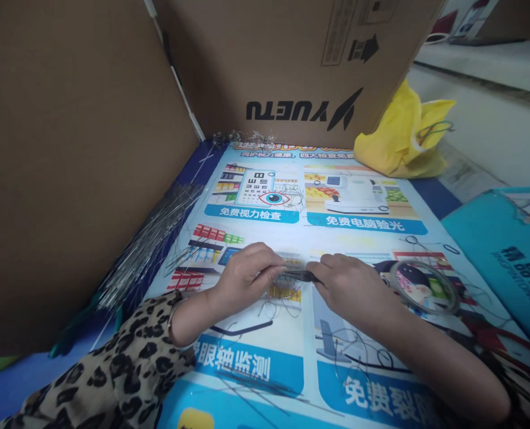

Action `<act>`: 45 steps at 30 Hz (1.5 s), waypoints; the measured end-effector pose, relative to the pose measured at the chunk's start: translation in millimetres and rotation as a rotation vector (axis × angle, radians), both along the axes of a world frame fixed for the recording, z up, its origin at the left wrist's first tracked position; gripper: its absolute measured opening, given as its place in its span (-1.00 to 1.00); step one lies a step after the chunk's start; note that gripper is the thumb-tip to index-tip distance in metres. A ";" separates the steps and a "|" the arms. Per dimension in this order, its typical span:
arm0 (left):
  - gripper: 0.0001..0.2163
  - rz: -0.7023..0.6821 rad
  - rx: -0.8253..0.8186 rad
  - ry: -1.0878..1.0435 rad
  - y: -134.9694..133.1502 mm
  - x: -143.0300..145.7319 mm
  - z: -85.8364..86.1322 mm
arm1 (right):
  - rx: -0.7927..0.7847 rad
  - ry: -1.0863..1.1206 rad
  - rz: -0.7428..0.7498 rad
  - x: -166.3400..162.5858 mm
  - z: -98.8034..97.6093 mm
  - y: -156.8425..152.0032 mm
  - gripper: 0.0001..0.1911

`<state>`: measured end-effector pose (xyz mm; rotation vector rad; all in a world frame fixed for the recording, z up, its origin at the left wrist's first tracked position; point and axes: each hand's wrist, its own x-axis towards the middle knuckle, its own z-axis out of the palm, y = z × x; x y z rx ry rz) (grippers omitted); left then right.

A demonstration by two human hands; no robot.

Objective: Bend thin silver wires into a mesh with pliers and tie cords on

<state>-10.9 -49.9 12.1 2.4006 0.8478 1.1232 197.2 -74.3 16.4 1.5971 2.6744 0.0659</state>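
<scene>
A: And there's the dark slender piece (301, 275), bridging both hands over the printed sheet (308, 322), long axis side to side, almost level!

B: The left hand (247, 275) pinches one end in its fingers; the right hand (352, 286) has its fingers curled tight on the other.

A: Which end's the tip? Can't tell: both vanish into the grips, and it's blurred!

B: Straight, silvery wires (144, 244) fan out left; a smooth round coil (432, 310) lies right, a crumpled yellow bag (394, 143) beyond.
</scene>
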 end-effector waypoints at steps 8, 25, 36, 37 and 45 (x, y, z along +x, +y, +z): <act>-0.92 -0.002 -0.018 0.004 0.8 -0.4 -1.1 | -0.029 0.005 -0.008 -0.9 -0.4 -0.1 -0.81; -0.91 -0.020 -0.016 -0.030 2.1 -1.3 -4.2 | -0.181 0.066 -0.060 -2.9 3.0 0.8 -0.77; -0.92 0.000 -0.029 -0.044 1.5 -0.3 -2.3 | -0.116 0.100 -0.037 -0.7 -1.0 0.2 -0.78; -0.93 0.003 -0.027 -0.043 1.5 -0.3 -2.2 | -0.112 0.096 -0.039 -0.7 -1.1 0.1 -0.79; -0.92 0.003 -0.007 -0.024 0.4 -0.1 -1.5 | -0.056 0.045 -0.032 -0.6 -2.7 -0.6 -0.79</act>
